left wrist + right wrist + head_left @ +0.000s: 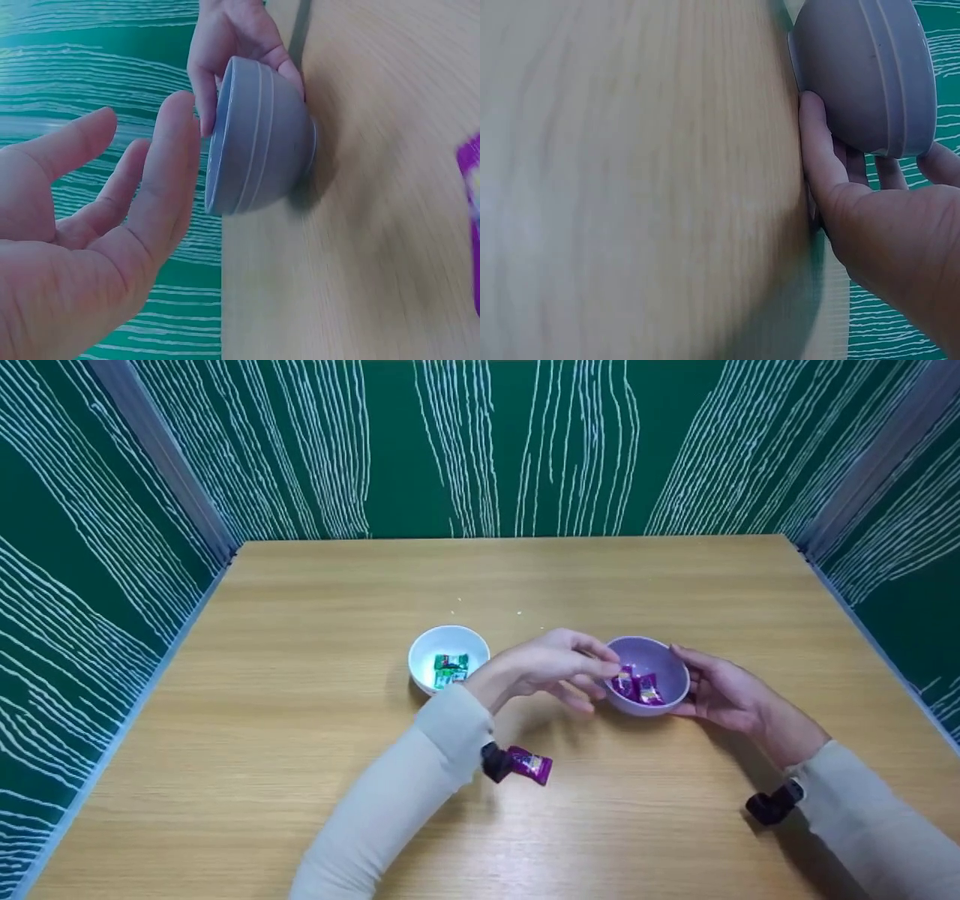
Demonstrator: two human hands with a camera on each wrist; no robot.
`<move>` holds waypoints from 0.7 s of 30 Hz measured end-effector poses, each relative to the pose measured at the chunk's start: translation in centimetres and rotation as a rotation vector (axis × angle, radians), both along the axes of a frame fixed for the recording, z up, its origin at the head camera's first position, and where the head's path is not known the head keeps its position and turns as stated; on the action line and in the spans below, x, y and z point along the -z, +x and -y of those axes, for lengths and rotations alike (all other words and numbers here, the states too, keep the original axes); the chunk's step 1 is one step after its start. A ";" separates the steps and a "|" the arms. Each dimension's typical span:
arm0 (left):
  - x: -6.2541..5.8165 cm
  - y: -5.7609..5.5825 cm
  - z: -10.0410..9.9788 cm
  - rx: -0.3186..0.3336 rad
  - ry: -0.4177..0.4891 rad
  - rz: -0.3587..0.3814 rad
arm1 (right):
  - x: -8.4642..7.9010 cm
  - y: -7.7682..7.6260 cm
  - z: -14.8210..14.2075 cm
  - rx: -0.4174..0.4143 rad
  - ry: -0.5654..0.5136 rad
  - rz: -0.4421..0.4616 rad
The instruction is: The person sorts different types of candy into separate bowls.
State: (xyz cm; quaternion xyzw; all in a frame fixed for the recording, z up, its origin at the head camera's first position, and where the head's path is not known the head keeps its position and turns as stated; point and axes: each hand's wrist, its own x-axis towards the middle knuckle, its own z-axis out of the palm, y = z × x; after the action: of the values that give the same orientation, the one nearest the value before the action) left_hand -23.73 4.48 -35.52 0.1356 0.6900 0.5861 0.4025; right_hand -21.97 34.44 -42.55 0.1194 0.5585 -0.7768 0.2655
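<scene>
A purple bowl [646,710] stands on the table right of centre, with purple-wrapped candies [636,687] inside. My right hand [724,690] holds it from the right; in the right wrist view the fingers [823,150] lie along its lower side and the thumb is near the rim. My left hand [551,664] hovers at the bowl's left rim. Its fingers [169,165] are loosely extended, and the left wrist view shows nothing between them. Another purple-wrapped candy [531,766] lies on the table beneath the left wrist, partly covered by the wrist camera.
Left of the left hand stands a white bowl [421,669] with green-wrapped candies [451,664] in it, its right side partly hidden by the wrist. Small white specks lie behind the bowls on the wooden table [315,585]. Green walls with white lines [390,450] enclose the table.
</scene>
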 end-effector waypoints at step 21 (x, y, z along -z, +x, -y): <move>4.6 3.8 7.3 0.137 -0.025 -0.068 | 0.2 0.2 -0.1 -0.026 -0.034 -0.045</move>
State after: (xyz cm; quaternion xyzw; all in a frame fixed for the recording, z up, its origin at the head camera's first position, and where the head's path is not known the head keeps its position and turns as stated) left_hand -19.95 -2.84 -40.16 0.1974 0.6994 0.5437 0.4198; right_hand -21.81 34.57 -42.77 0.0900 0.5524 -0.7853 0.2647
